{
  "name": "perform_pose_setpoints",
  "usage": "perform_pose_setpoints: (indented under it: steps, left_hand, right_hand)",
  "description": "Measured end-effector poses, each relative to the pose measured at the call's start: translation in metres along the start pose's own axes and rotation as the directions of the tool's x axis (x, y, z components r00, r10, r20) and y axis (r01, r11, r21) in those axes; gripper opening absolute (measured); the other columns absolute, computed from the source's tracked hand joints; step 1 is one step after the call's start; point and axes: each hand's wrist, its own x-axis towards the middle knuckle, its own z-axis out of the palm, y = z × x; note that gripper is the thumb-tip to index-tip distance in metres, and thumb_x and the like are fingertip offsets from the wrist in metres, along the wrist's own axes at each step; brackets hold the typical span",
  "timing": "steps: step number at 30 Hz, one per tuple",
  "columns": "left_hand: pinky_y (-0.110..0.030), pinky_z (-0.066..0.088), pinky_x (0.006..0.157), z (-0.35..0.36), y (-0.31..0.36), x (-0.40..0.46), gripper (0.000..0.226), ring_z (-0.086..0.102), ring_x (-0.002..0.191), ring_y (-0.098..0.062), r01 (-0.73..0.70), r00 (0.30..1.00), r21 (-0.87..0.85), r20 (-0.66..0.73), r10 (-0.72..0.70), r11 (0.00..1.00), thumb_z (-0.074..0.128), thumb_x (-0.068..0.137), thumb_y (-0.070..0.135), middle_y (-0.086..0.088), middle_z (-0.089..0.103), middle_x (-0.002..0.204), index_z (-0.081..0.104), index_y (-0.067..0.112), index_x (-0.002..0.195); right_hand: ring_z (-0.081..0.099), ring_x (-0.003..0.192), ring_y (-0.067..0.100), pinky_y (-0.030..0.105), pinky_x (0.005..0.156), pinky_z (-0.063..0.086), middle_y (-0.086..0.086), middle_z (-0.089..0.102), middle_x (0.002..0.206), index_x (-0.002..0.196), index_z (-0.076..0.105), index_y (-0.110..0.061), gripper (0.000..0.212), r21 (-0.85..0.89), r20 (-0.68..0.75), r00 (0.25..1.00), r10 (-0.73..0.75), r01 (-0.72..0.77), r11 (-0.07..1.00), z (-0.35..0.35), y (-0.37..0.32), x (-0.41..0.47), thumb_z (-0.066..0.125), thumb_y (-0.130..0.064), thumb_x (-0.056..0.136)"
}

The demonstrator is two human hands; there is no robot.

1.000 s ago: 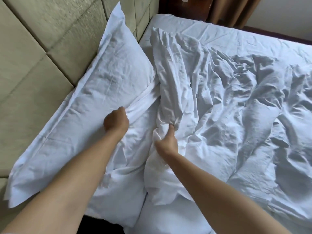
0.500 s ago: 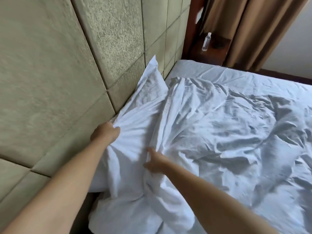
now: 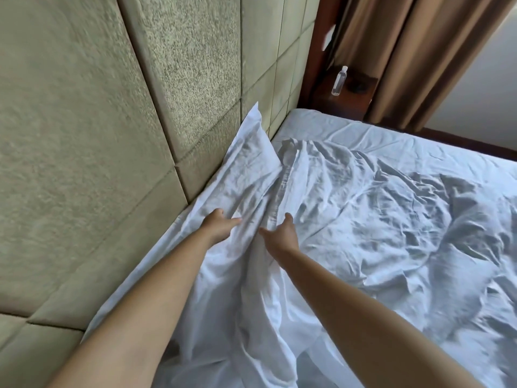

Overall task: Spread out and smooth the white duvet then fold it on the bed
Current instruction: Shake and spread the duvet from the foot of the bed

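Note:
The white duvet (image 3: 377, 219) lies crumpled over the bed, its upper edge bunched in a ridge next to the pillow (image 3: 251, 155). My left hand (image 3: 219, 226) rests on the fabric where pillow and duvet edge meet, thumb spread to the right. My right hand (image 3: 281, 235) presses on the duvet's edge ridge just to the right, thumb spread to the left. The two hands are a short gap apart. Their fingertips point away from me and are partly sunk in the folds. Bunched duvet folds hang down between my forearms.
A padded beige headboard wall (image 3: 112, 135) runs along the left. A white fitted sheet (image 3: 349, 127) shows at the bed's far end. Beyond it stands a dark wooden nightstand (image 3: 355, 93) with a clear bottle (image 3: 339, 81), beside brown curtains (image 3: 414, 51).
My left hand has opened from a fist by the headboard and moved right onto the pillow's edge. My right hand shifted slightly up the duvet ridge. The hands are closer together.

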Motion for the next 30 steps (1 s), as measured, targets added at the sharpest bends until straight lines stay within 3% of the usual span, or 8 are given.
perform_pose_setpoints:
  steps: [3, 8, 12, 15, 18, 24, 27, 30]
  left_hand:
    - [-0.019, 0.028, 0.042, 0.005, 0.005, 0.011, 0.041, 0.036, 0.038, -0.013, 0.012, 0.998, -0.008, 0.055, -0.012, 1.0, 0.063, 0.089, 0.032, -0.004, 0.04, 0.051, 0.042, 0.013, 0.059]
    - [-0.032, 0.042, 0.065, -0.008, 0.025, 0.023, 0.023, 0.058, 0.079, -0.028, -0.147, 0.95, -0.035, -0.284, 0.131, 0.988, 0.045, 0.093, 0.012, -0.016, 0.063, 0.087, 0.061, 0.001, 0.08]
    - [-0.031, 0.035, 0.08, -0.043, 0.033, 0.028, 0.021, 0.053, 0.093, -0.029, -0.487, 0.646, 0.202, -0.572, 0.506, 0.85, 0.043, 0.091, 0.005, -0.024, 0.056, 0.098, 0.06, -0.006, 0.084]
    - [-0.032, 0.04, 0.079, -0.042, 0.01, 0.042, 0.018, 0.058, 0.096, -0.031, -0.325, 0.795, 0.04, -0.529, 0.296, 0.945, 0.049, 0.094, 0.004, -0.024, 0.063, 0.106, 0.064, -0.005, 0.099]
    - [-0.027, 0.043, 0.071, -0.048, -0.026, 0.05, 0.015, 0.058, 0.082, -0.02, -0.033, 0.979, -0.246, -0.201, -0.017, 0.969, 0.056, 0.094, 0.011, -0.017, 0.066, 0.104, 0.065, 0.002, 0.101]
    - [-0.031, 0.045, 0.09, -0.049, -0.016, 0.037, 0.054, 0.057, 0.107, -0.023, 0.086, 0.996, -0.342, -0.003, -0.092, 0.936, 0.062, 0.086, 0.051, -0.007, 0.059, 0.119, 0.058, 0.01, 0.121]
    - [-0.025, 0.043, 0.082, -0.049, -0.006, 0.029, 0.06, 0.056, 0.105, -0.021, 0.054, 0.998, -0.003, -0.031, -0.054, 0.999, 0.076, 0.079, 0.02, -0.011, 0.056, 0.127, 0.05, 0.008, 0.132]
    - [-0.026, 0.044, 0.082, -0.052, -0.005, 0.031, 0.051, 0.057, 0.111, -0.026, -0.014, 0.959, 0.185, -0.276, 0.065, 0.983, 0.071, 0.078, 0.008, -0.013, 0.059, 0.125, 0.055, 0.006, 0.127]
  right_hand:
    - [0.059, 0.095, 0.024, 0.031, 0.078, 0.049, 0.01, 0.06, 0.12, 0.135, 0.041, -0.014, 0.055, 0.128, 0.119, 0.991, 0.059, -0.074, 0.989, 0.004, -0.005, 0.01, 0.063, -0.024, 0.085]
    - [0.058, 0.109, 0.025, 0.036, 0.091, 0.05, 0.012, 0.059, 0.122, 0.129, 0.049, -0.01, 0.052, 0.32, 0.06, 0.993, -0.103, 0.078, 0.944, 0.017, -0.057, 0.012, 0.058, -0.017, 0.078]
    - [0.057, 0.103, 0.013, 0.036, 0.097, 0.046, 0.001, 0.061, 0.11, 0.128, 0.054, -0.012, 0.045, 0.441, 0.291, 0.841, -0.457, 0.306, 0.844, 0.028, -0.101, -0.005, 0.058, -0.005, 0.083]
    - [0.057, 0.104, 0.018, 0.039, 0.099, 0.047, 0.0, 0.061, 0.117, 0.133, 0.05, -0.025, 0.053, 0.318, 0.51, 0.821, -0.256, 0.097, 0.943, 0.043, -0.06, -0.011, 0.064, -0.014, 0.084]
    - [0.06, 0.087, 0.022, 0.041, 0.078, 0.056, 0.013, 0.064, 0.111, 0.128, 0.053, -0.022, 0.05, 0.04, 0.582, 0.811, -0.061, 0.047, 0.998, 0.041, -0.026, -0.003, 0.067, -0.016, 0.081]
    - [0.056, 0.079, 0.017, 0.023, 0.06, 0.046, 0.0, 0.057, 0.111, 0.145, 0.017, -0.047, 0.091, -0.169, 0.798, 0.602, 0.022, 0.188, 0.967, 0.04, -0.036, -0.005, 0.072, -0.017, 0.08]
    - [0.055, 0.084, 0.018, 0.024, 0.067, 0.048, 0.008, 0.059, 0.124, 0.143, 0.022, -0.047, 0.09, -0.186, 0.868, 0.49, 0.085, 0.161, 0.969, 0.046, -0.036, -0.013, 0.072, -0.01, 0.077]
    - [0.063, 0.076, 0.017, 0.021, 0.062, 0.054, 0.005, 0.063, 0.095, 0.131, 0.049, -0.018, 0.057, -0.296, 0.88, 0.435, 0.19, 0.19, 0.936, 0.035, -0.034, -0.024, 0.072, -0.007, 0.08]
